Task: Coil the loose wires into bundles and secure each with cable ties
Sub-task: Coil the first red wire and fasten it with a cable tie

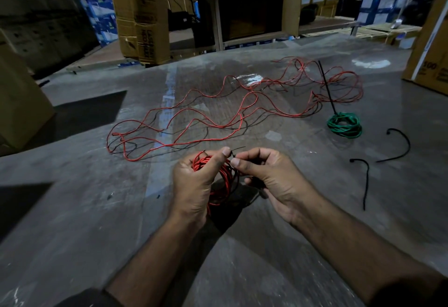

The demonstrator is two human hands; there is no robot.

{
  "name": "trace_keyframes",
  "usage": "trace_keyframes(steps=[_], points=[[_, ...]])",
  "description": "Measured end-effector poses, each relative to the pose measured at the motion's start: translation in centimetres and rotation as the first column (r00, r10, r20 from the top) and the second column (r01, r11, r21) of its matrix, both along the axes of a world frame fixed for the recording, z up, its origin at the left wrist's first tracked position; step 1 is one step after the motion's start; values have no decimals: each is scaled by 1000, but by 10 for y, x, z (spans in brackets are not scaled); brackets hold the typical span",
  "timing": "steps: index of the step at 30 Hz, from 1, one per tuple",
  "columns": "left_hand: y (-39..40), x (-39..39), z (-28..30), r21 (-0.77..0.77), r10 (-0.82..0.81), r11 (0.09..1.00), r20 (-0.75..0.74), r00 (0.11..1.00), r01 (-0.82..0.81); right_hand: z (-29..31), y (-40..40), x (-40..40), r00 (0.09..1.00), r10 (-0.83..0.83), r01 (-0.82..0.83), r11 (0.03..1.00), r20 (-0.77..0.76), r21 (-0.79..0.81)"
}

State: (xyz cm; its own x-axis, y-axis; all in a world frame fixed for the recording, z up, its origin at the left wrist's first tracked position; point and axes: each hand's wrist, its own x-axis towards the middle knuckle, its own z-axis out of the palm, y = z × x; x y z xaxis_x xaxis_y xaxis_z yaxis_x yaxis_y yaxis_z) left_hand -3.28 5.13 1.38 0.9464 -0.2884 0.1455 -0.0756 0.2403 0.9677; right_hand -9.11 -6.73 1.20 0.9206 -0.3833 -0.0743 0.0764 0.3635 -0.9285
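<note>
Head view: only one camera, looking down at both hands over a grey concrete floor [72, 209].
Left hand [194, 183]: fingers curled round a red coil [221, 180], thumb up by the tie. Clamped on the bundle, holding it just above the floor.
Right hand [264, 175]: thumb and fingertips pinched on a thin black cable tie [236, 150] right at the top of the coil, its tail poking out above the thumbs.
Step in hand: looks like tying off this coil; can't tell if the tail is through the head already.
Next move: I'd guess pull the tail snug while the left hand keeps the loops from springing apart.
Loose red wire [206, 112]: sprawled across the floor beyond the hands, not coiled yet.
Green coil [344, 124]: off to the right, already tied, long black tail sticking up.
Spare ties [397, 144]: two black ones lying on the floor at right, well apart from the hands.
</note>
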Motion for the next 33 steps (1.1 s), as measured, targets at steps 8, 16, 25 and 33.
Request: trace_keyframes(steps=[8,16,25,33], points=[[1,2,1,-9,-23,1000,-85,996,22,1,-2,0,999,21,-21,1000,25,-4],[-1,-1,-1,-9,-66,998,-99,993,65,0,-6,2,995,3,-3,1000,101,0],[7,14,-1,3,12,1000,-223,975,-12,2,-10,7,971,-135,75,957,200,279],[7,19,-6,20,29,999,-226,974,-25,5,-11,10,955,-225,127,901,196,416]])
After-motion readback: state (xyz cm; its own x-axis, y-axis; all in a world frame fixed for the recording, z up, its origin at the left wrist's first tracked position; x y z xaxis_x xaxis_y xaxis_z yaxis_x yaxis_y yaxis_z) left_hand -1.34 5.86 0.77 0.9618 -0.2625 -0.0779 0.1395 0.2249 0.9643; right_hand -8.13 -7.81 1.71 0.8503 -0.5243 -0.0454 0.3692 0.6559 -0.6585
